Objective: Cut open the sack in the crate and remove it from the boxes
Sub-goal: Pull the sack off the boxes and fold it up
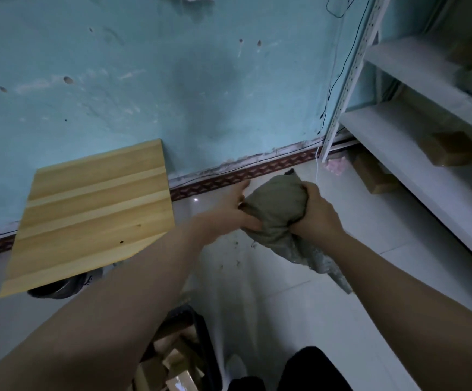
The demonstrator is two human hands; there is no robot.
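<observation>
While bunched between both hands, sack [275, 206] held up over the floor [356, 249] — left hand [229, 211] pinching its left side, right hand [315, 211] clamped on top — tail trailing down-right, crate [201, 334] below, boxes [170, 365] inside.

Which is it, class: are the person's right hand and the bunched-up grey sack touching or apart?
Touching. The head view shows the right hand closed around the bunched grey sack, fingers pressed into its fabric, while the left hand grips its other side.

Left hand [230, 211]: arm outstretched, fingers spread, thumb pinching.
Right hand [315, 213]: at its 3 o'clock, grip clenched, knuckles up.
</observation>
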